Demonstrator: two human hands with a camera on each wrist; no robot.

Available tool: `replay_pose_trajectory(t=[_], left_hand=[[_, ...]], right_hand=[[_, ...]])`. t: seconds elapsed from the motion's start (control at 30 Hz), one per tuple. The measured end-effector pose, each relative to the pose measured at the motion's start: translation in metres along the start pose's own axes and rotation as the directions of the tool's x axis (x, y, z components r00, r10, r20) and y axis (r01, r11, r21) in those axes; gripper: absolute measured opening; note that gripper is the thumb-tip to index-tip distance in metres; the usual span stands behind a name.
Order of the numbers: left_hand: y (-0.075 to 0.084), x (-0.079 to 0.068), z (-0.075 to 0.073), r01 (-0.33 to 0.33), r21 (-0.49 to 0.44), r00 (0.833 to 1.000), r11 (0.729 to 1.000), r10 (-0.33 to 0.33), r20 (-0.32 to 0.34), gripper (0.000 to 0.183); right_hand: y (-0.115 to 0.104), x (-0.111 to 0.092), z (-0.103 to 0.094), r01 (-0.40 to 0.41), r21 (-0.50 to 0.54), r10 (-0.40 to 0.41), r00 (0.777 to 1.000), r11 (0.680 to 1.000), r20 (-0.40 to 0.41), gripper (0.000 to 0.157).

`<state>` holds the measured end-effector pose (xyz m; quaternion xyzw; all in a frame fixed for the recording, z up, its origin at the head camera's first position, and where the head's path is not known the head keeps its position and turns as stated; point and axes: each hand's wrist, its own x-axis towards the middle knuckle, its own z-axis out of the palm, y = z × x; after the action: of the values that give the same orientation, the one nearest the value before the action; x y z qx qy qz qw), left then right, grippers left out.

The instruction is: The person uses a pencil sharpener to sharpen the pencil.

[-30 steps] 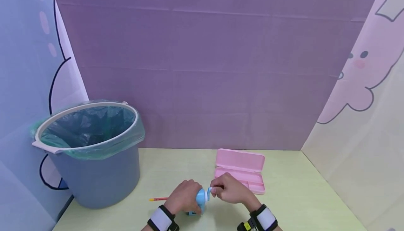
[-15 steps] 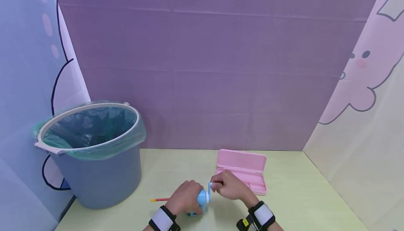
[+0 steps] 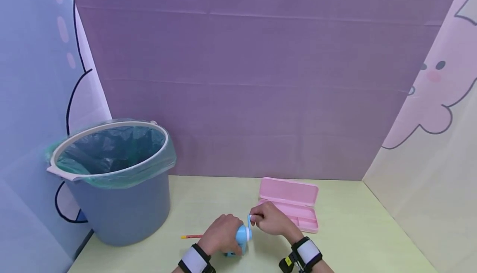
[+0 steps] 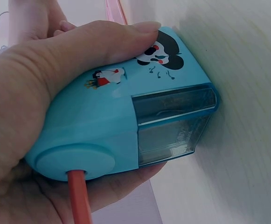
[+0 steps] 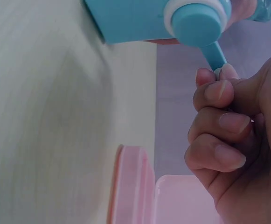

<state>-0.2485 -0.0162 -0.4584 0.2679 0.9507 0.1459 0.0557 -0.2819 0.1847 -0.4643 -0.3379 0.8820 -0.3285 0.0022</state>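
Note:
A light blue crank pencil sharpener with cartoon prints and a clear shavings drawer stands on the table. My left hand grips its body, the thumb lying along the printed side. A red pencil is inserted in the round front hole; its yellow end shows left of the hand in the head view. My right hand pinches the end of the crank handle, with the other fingers curled. The crank arm points up in the head view. The fingers hide the handle's knob.
Behind the right hand lies an open pink pencil case with a divided tray. A large grey-blue bin lined with a green bag stands on the left. A purple cloth closes off the back.
The right hand has swung the crank arm up a little. The left hand keeps its grip on the sharpener. The whole head view has shifted slightly.

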Motion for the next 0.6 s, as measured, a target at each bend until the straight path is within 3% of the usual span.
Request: replay_pose_trajectory(t=[0.27,0.6], left_hand=[[-0.001,0.001,-0.003,-0.023,0.014,1.000,1.000,0.023,-0.011,0.043],[-0.002,0.001,0.000,-0.025,0.002,1.000,1.000,0.025,-0.006,0.039]], right_hand=[[0.009,0.002,0.007,0.003,-0.018,-0.002,1.000,1.000,0.007,0.020],[0.017,-0.004,0.027,-0.042,-0.048,0.047,0.994,0.998,0.102,0.020]])
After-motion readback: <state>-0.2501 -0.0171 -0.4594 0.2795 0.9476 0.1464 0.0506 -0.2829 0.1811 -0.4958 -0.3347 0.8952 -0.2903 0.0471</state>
